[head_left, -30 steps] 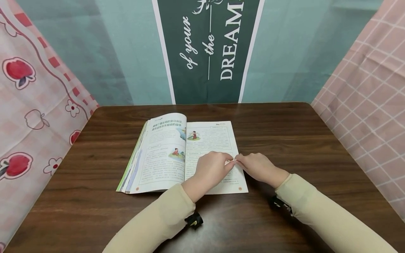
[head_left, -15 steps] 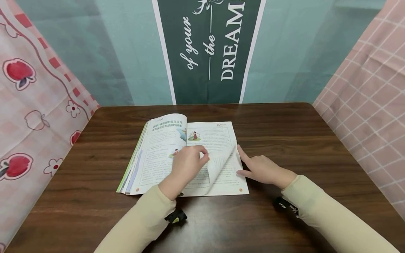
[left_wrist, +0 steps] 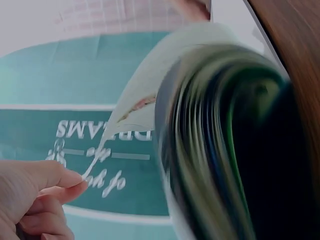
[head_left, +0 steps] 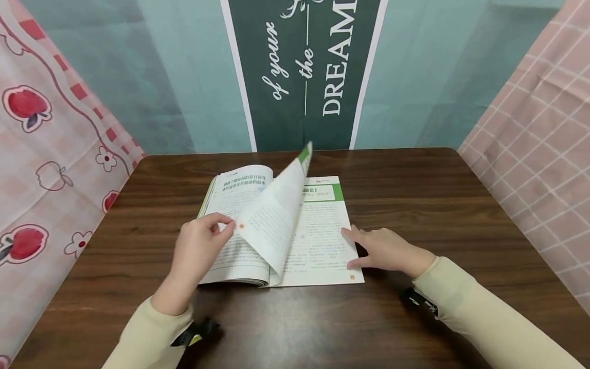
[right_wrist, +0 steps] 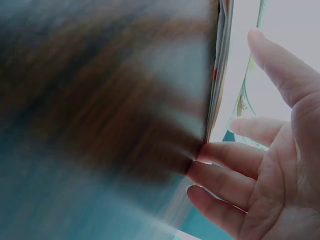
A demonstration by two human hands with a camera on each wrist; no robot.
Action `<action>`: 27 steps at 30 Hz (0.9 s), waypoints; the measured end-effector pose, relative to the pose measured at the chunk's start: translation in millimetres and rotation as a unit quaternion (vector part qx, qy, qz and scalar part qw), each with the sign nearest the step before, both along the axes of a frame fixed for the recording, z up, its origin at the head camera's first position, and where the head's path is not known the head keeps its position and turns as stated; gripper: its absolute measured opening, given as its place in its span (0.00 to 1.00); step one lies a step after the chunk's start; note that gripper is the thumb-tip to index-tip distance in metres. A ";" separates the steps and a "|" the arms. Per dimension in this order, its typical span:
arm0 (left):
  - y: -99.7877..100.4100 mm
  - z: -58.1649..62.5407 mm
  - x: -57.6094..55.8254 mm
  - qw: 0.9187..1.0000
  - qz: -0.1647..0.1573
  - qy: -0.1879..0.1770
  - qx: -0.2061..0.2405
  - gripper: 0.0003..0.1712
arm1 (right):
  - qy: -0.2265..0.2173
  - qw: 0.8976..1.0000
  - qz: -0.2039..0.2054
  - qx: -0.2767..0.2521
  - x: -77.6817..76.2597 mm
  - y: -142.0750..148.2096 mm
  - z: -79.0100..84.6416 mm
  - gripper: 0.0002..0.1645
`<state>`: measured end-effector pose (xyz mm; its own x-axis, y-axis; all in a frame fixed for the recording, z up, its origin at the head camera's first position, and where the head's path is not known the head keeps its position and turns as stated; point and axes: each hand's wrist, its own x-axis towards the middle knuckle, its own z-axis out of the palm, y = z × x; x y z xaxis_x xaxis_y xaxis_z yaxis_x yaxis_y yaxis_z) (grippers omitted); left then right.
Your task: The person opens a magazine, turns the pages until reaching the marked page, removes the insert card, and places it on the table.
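An open book [head_left: 318, 241] with printed text lies on the brown table. My left hand [head_left: 200, 248] pinches the corner of one page [head_left: 272, 215] between thumb and finger, over the book's left half. That page is lifted and curls diagonally across the spine. In the left wrist view the left hand [left_wrist: 42, 197] holds the thin page edge, and the thick stack of pages [left_wrist: 210, 135] bends beside it. My right hand [head_left: 384, 248] rests at the book's right edge with fingers spread and extended. The right wrist view shows the right hand's fingertips [right_wrist: 202, 155] right at the edge of the pages.
The brown wooden table [head_left: 415, 205] extends around the book on all sides. A teal backdrop [head_left: 184, 77] with white lettering hangs behind it. Patterned cloths stand at the left [head_left: 60, 179] and right [head_left: 534, 154]. Black wrist cameras sit under both sleeves.
Both hands were together at the right page edge. My left hand has since carried the page corner leftward across the book, uncovering a green-headed page. The right hand has spread its fingers at the edge.
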<state>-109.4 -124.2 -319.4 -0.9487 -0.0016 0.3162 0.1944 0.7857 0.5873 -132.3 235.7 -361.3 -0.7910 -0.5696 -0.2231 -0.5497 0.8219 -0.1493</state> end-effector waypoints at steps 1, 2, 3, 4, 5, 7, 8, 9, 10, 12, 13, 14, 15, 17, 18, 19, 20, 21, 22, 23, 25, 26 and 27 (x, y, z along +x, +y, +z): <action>-6.5 0.2 2.7 1.000 0.006 -0.004 -0.003 0.04 | 0.000 1.000 0.000 0.001 0.0 0.2 0.4 0.51; -12.7 0.0 5.4 1.000 0.013 -0.006 -0.007 0.04 | 0.001 1.000 0.001 0.004 0.0 0.3 0.8 0.51; -18.5 -0.1 8.4 1.000 0.018 -0.008 -0.010 0.04 | -0.001 1.000 0.002 0.005 0.0 0.1 1.3 0.51; -23.9 0.0 11.2 1.000 0.023 -0.008 -0.013 0.04 | -0.002 1.000 0.004 0.007 -0.1 0.0 1.5 0.51; -28.9 0.2 14.1 0.999 0.028 -0.008 -0.016 0.04 | -0.003 1.000 0.006 0.008 0.1 -0.3 1.9 0.51; -37.3 0.8 19.2 0.999 0.037 -0.008 -0.016 0.04 | -0.005 1.000 0.008 0.011 0.9 -0.5 2.6 0.51; -40.9 1.2 21.4 0.999 0.039 -0.007 -0.015 0.04 | -0.005 1.000 0.009 0.012 1.3 -0.6 2.7 0.51; -44.1 1.5 23.3 0.999 0.040 -0.006 -0.015 0.04 | -0.004 1.000 0.010 0.012 1.7 -0.7 2.8 0.51; -47.0 1.6 24.9 0.999 0.042 -0.006 -0.016 0.05 | -0.004 1.000 0.012 0.013 2.0 -0.7 2.6 0.51; -51.8 1.1 27.3 0.999 0.042 -0.009 -0.018 0.05 | -0.005 1.000 0.015 0.015 2.7 -0.1 1.9 0.52; -53.7 0.5 28.2 0.999 0.041 -0.010 -0.020 0.05 | -0.004 1.000 0.016 0.015 3.0 0.4 1.6 0.53; -55.6 -0.2 28.9 0.999 0.040 -0.012 -0.023 0.05 | -0.004 1.000 0.017 0.015 3.3 0.6 1.6 0.54; -57.3 -1.2 29.7 0.999 0.041 -0.016 -0.025 0.06 | -0.006 1.000 0.016 0.014 3.5 0.8 1.3 0.54; -60.8 -3.3 31.3 0.998 0.044 -0.023 -0.030 0.06 | -0.013 1.000 0.014 0.015 4.0 1.0 1.7 0.55; -62.4 -4.3 32.2 0.998 0.045 -0.027 -0.032 0.07 | -0.014 1.000 0.013 0.016 4.1 1.1 1.7 0.55; -64.1 -5.1 33.0 0.998 0.046 -0.030 -0.036 0.07 | -0.016 1.000 0.011 0.016 4.1 1.1 2.1 0.55; -65.6 -5.7 33.8 0.998 0.047 -0.033 -0.039 0.07 | -0.017 1.000 0.008 0.017 4.1 1.1 2.6 0.55; -67.1 -6.1 34.6 0.997 0.049 -0.035 -0.042 0.07 | -0.019 1.000 0.006 0.018 4.1 1.1 3.1 0.55; -68.5 -6.4 35.2 0.997 0.048 -0.037 -0.044 0.07 | -0.019 1.000 0.005 0.018 4.0 1.2 3.8 0.55; -69.8 -6.5 36.0 0.997 0.047 -0.038 -0.048 0.07 | -0.020 1.000 0.005 0.017 4.0 1.4 4.2 0.55; -71.8 -6.2 36.7 0.997 0.046 -0.039 -0.056 0.07 | -0.020 1.000 0.003 0.016 4.0 1.9 4.8 0.55; -72.6 -6.0 37.0 0.996 0.046 -0.040 -0.058 0.07 | -0.020 1.000 0.002 0.017 4.1 2.0 5.2 0.55; -73.3 -5.9 37.3 0.996 0.046 -0.042 -0.061 0.07 | -0.020 1.000 0.001 0.016 3.8 2.1 5.2 0.55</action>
<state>-72.1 -197.5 -325.3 -0.9694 -0.0566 0.2387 0.0721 0.8643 0.4978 -128.5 237.8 -356.1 -0.7795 -0.5638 -0.2729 -0.5464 0.8251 -0.1439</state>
